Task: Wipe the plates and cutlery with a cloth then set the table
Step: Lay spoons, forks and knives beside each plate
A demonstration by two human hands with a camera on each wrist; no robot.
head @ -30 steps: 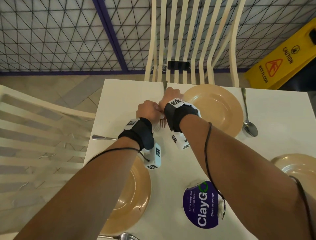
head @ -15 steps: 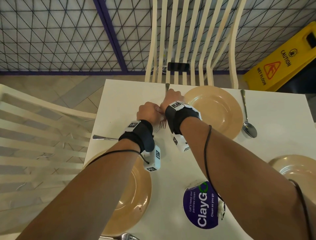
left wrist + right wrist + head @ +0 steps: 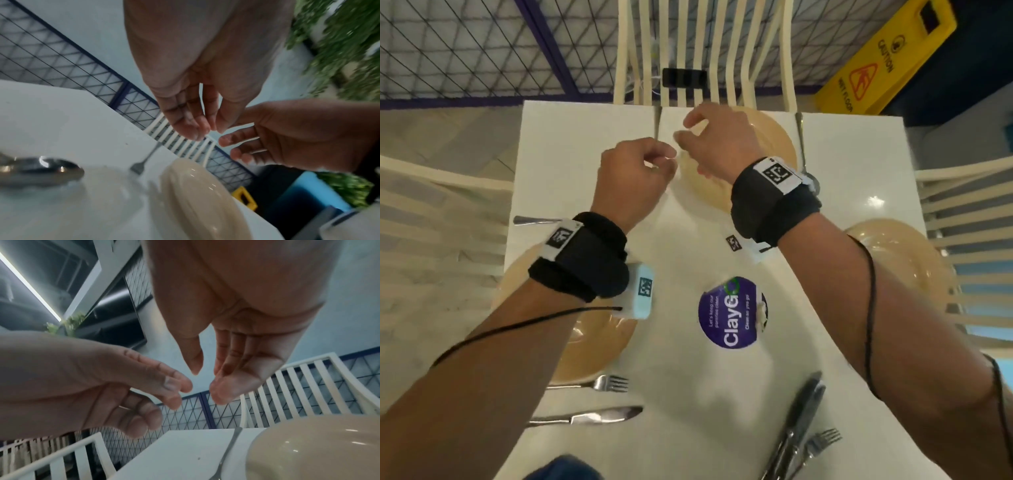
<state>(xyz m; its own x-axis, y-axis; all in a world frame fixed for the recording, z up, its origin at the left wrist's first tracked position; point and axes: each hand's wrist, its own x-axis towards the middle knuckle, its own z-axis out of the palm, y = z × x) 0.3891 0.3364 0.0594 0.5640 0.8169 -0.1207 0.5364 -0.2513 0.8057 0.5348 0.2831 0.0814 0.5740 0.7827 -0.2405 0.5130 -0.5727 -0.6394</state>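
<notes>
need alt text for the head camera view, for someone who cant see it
Seen from above, a person's left hand and right hand hover empty, fingers loosely curled, over a white table by the far tan plate. Two more tan plates, forks, knives, a spoon and a purple ClayGo sticker lie on the table, with cream slatted chairs around it.

Both hands hang above the far part of the tabletop (image 3: 592, 144), the left hand (image 3: 633, 178) and right hand (image 3: 719, 144) close together, fingers loosely curled and holding nothing. Under them a fork (image 3: 144, 160) lies just left of the far plate (image 3: 774, 137), with a spoon (image 3: 804, 161) along that plate's right rim. Bare tabletop shows at the far left corner and on the right, between the spoon and the right plate (image 3: 893, 246). Nearer, the left plate (image 3: 592, 346), purple sticker (image 3: 729, 313), a fork (image 3: 602, 383), a knife (image 3: 589, 416) and dark cutlery (image 3: 798, 418) take up the surface. Chair backs (image 3: 705, 44) stand close behind the far edge.
</notes>
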